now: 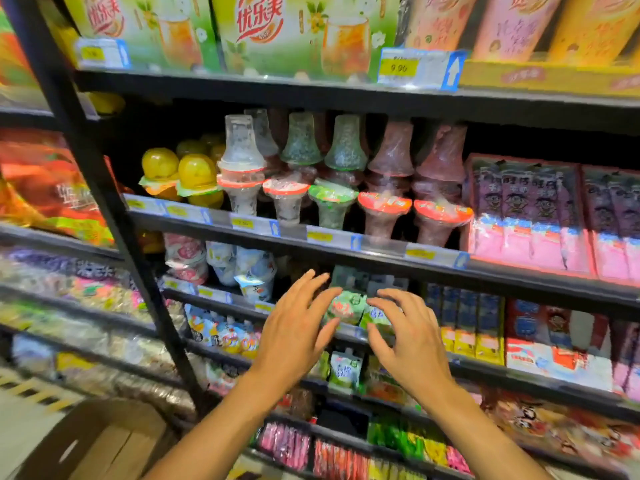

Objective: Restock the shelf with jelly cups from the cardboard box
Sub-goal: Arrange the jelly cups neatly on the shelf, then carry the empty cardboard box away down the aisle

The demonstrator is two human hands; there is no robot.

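Both my hands are raised in front of a black store shelf (346,244). My left hand (298,327) has its fingers spread and holds nothing. My right hand (405,334) is also open, fingers curled. Between them, on the shelf below the jelly row, stand green pouches (348,306); whether my fingertips touch them is unclear. Jelly cups (332,202) with red or green lids stand stacked in pairs, lid to lid, on the shelf above my hands. Yellow dome jelly cups (180,174) sit at their left. The open cardboard box (104,441) lies on the floor at lower left.
Green drink cartons (270,32) fill the top shelf. Purple and pink snack packs (533,216) stand right of the jelly cups. A slanted black upright (104,209) divides this bay from the left one. Lower shelves hold pouches, sachets and candy packs.
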